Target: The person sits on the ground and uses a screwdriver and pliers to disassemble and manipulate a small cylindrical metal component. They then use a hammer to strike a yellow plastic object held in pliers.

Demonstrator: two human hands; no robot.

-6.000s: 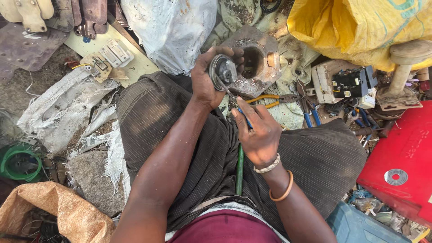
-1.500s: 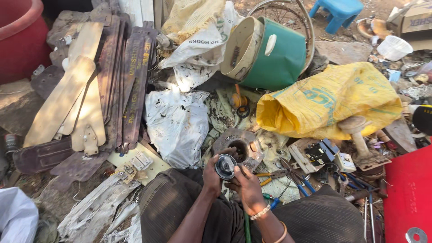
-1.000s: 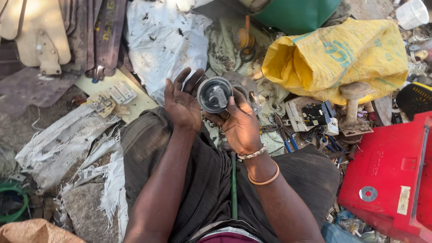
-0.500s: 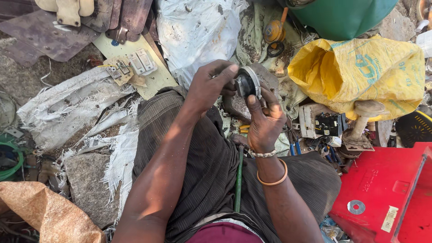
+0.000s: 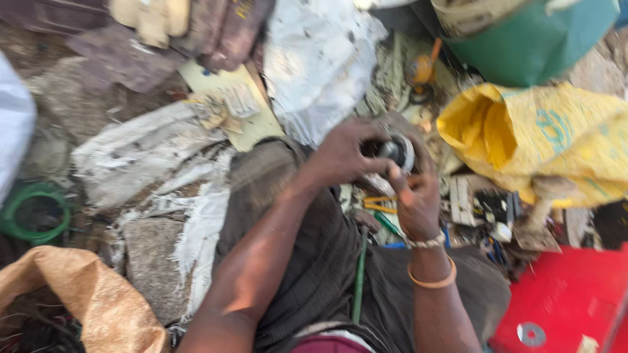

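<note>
A small round metal part [image 5: 397,151], dark in the middle with a shiny rim, sits between both my hands above my knees. My left hand [image 5: 345,155] wraps over it from the left and covers most of it. From below and the right, my right hand [image 5: 416,199] grips it too, fingers curled up to the rim. A metal bracelet and an orange bangle are on my right wrist. The picture is blurred, so the part's detail is unclear.
A yellow woven sack [image 5: 543,140] lies at the right, a green bucket [image 5: 536,39] behind it. White plastic sacks [image 5: 317,62] lie ahead and to the left. A red box [image 5: 562,301] is at lower right, a brown sack [image 5: 78,294] at lower left. Small tools and scrap litter the ground.
The view has swung and blurred. My hands stay on the round part; my left hand now covers more of it, and my right hand has shifted slightly under it.
</note>
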